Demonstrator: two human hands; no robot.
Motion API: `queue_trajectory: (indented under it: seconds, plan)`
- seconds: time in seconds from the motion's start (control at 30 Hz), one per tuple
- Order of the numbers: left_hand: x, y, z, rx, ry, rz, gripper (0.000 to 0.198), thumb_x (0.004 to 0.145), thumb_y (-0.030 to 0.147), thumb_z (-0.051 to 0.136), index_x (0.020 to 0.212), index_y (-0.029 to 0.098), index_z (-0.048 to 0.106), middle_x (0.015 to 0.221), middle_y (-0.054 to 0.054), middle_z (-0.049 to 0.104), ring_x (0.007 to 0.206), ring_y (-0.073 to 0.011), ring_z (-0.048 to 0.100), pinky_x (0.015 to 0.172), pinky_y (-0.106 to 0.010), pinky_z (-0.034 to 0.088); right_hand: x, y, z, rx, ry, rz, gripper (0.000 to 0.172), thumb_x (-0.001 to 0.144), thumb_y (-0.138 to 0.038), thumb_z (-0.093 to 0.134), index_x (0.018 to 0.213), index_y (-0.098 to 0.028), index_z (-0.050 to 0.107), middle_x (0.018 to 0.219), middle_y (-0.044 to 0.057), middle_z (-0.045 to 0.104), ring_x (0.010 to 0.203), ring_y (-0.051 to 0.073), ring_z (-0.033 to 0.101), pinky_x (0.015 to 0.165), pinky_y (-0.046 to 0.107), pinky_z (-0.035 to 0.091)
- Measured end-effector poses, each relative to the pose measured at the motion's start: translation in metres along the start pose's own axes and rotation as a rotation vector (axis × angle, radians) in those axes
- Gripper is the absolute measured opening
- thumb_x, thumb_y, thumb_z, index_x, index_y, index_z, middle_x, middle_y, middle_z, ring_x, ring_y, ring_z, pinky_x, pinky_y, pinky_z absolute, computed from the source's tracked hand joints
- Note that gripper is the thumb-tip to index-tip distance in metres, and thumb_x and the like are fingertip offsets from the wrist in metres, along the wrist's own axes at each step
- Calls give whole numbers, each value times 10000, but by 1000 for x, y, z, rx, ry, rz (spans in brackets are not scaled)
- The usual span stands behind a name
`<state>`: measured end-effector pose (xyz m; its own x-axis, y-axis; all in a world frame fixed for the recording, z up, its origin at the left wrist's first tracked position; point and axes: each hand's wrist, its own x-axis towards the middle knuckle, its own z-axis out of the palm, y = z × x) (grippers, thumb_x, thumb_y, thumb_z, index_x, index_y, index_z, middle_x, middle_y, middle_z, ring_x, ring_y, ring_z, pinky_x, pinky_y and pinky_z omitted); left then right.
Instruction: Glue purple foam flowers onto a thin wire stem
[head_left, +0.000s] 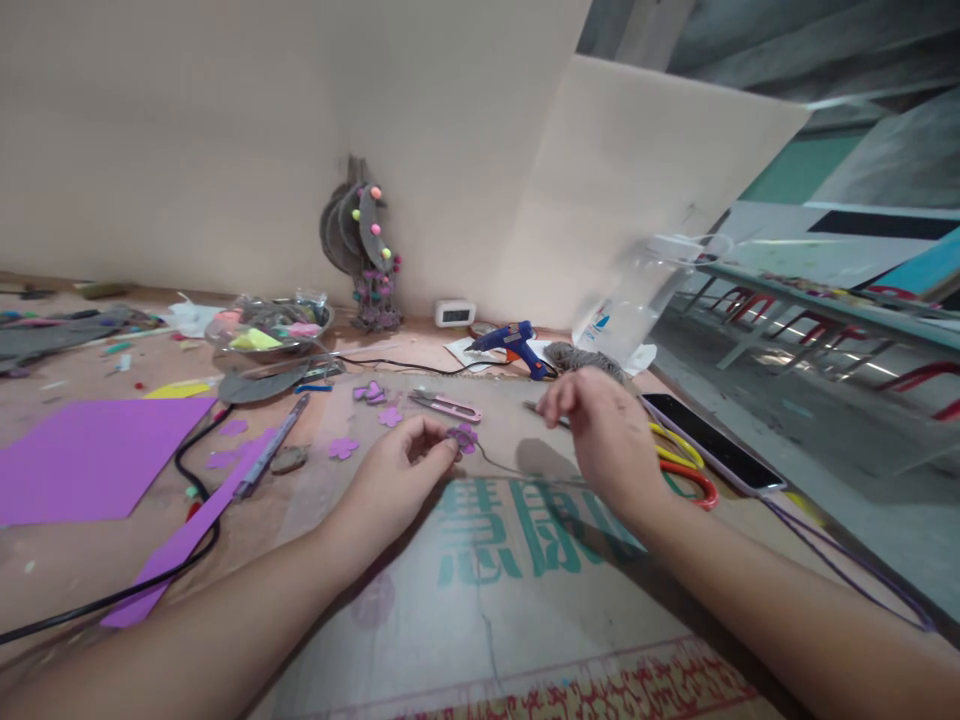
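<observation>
My left hand pinches a small purple paper flower between thumb and fingertips. From the flower a thin grey string trails right across the board. My right hand hovers on the right with its fingers curled together; whatever they hold, if anything, is hidden. Beneath it lie scissors with yellow and red handles, partly covered by the hand. Beyond my left hand are pink thread snips and loose purple flowers.
A blue glue gun lies at the back, beside a small digital clock and a clear bottle. On the right is a phone. Purple paper, a black cord, a pen and a filled bowl occupy the left.
</observation>
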<state>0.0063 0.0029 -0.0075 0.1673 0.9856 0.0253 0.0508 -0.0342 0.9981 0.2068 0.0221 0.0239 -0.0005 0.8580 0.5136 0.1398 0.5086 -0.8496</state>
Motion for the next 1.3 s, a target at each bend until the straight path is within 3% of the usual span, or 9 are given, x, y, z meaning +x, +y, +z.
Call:
queue_trajectory:
  seconds: [0.07, 0.13, 0.2, 0.37, 0.47, 0.6, 0.93, 1.17, 1.3]
  plan:
    - [0, 0, 0, 24, 1, 23, 120, 808, 284, 565, 780, 169, 548, 713, 29, 575, 681, -120, 557, 649, -242, 416, -6, 0, 7, -106, -160, 90, 151, 901, -312, 492, 878, -209, 600, 766, 13, 605, 761, 151, 571, 769, 319, 461]
    - [0, -1, -1, 56, 1, 52, 120, 812, 286, 562, 788, 168, 560, 729, 22, 584, 707, -129, 560, 666, -250, 420, -14, 1, 17, -137, -287, 153, 235, 869, -302, 541, 1087, -225, 585, 969, 45, 641, 920, 172, 589, 835, 338, 459]
    - [-1, -2, -2, 71, 0, 64, 129, 818, 293, 558, 803, 166, 571, 748, 13, 593, 730, -138, 563, 684, -259, 425, -20, 2, 25, -137, -349, 193, 257, 859, -319, 554, 1091, -216, 590, 1047, 61, 638, 982, 184, 585, 857, 344, 456]
    - [-2, -1, -2, 68, -10, 77, 140, 823, 298, 553, 798, 162, 574, 734, 15, 586, 700, -130, 549, 661, -253, 419, -23, 5, 31, 11, -354, 376, 243, 832, -392, 585, 941, -175, 575, 693, -11, 586, 636, 120, 551, 619, 269, 439]
    - [-2, -1, -2, 71, -15, 79, 151, 827, 305, 551, 792, 160, 574, 718, 17, 582, 682, -125, 540, 651, -248, 416, -22, 3, 31, 163, -387, 503, 349, 807, -412, 622, 1042, -165, 546, 507, -88, 430, 465, 73, 384, 495, 223, 313]
    - [-2, -2, -2, 54, -10, 81, 151, 821, 307, 563, 794, 159, 575, 731, 10, 592, 692, -130, 544, 653, -252, 422, -26, -1, 35, 284, -438, 590, 517, 767, -442, 667, 1156, -150, 490, 478, -103, 412, 447, 62, 316, 474, 216, 229]
    - [0, -4, 0, -9, -65, 103, 125, 824, 287, 566, 799, 166, 584, 751, 1, 631, 713, -138, 592, 675, -258, 449, -26, -2, 38, 193, -343, 591, 427, 770, -541, 615, 953, -160, 557, 581, -24, 568, 505, 88, 464, 500, 222, 332]
    - [2, -5, -1, -1, -42, 80, 119, 808, 275, 571, 784, 160, 584, 703, 16, 582, 673, -121, 545, 643, -240, 424, -24, 0, 39, 177, -294, 527, 407, 786, -557, 583, 866, -160, 543, 469, -95, 353, 446, 68, 281, 454, 221, 208]
    - [1, -3, -1, 1, -36, 73, 126, 808, 283, 566, 790, 159, 583, 711, 11, 588, 683, -128, 550, 649, -247, 425, -22, 3, 37, 83, -246, 499, 415, 723, -539, 649, 872, -160, 572, 541, -73, 419, 481, 69, 324, 464, 216, 241]
